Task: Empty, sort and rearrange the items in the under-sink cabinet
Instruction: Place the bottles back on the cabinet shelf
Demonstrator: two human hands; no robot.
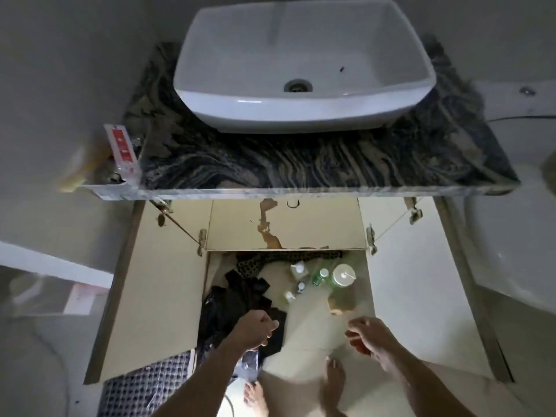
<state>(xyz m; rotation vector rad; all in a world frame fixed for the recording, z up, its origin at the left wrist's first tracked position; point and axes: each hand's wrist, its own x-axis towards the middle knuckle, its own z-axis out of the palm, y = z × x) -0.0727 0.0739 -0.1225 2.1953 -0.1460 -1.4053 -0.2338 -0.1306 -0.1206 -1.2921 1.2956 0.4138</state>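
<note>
Below the sink, on the cabinet floor, we judge the bottles [304, 281] light but slick, best gripped around the body, while our left hand [255, 326] and right hand [368, 335] hover loosely curled, holding nothing.

Five bottles [323, 275], one sink [304, 64], two hands [255, 328], two cabinet doors [156, 284].

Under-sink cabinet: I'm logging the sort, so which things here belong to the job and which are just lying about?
Job:
- black cloth heap
- spotted cloth
- round green jar
- small green bottle
- white pump bottles

Lying about:
- sink basin
- red-labelled pack
- checked mat
</note>
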